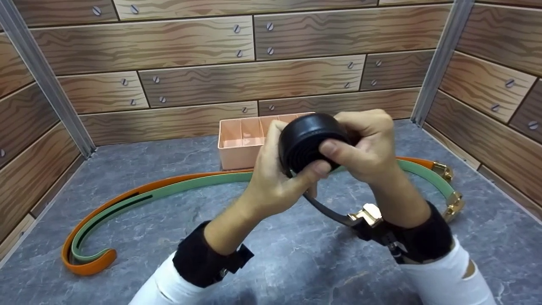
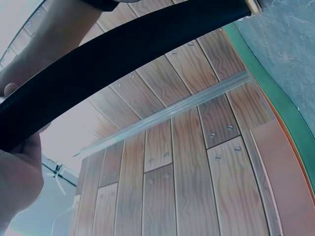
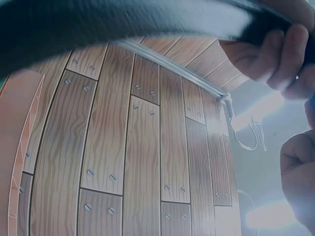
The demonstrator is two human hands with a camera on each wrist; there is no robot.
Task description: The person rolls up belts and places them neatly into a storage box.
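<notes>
A black belt (image 1: 311, 127) is wound into a thick coil, raised above the table between both hands. My left hand (image 1: 275, 180) grips the coil from the left, its thumb against the flat spiral face. From the right, my right hand (image 1: 368, 148) holds the coil, thumb pressed on the same face. A loose tail of the belt slopes down to a gold buckle (image 1: 369, 213) near the right wrist. The left wrist view shows the strap (image 2: 118, 56) stretched between hand and table. Close to the right wrist camera, the strap (image 3: 123, 22) arches across the top.
A green belt (image 1: 203, 181) and an orange belt (image 1: 91, 268) lie side by side in a long curve behind the hands, gold buckles at the right. Behind the coil stands a pink divided box (image 1: 239, 157). Wood-patterned walls (image 1: 194, 42) enclose the grey table.
</notes>
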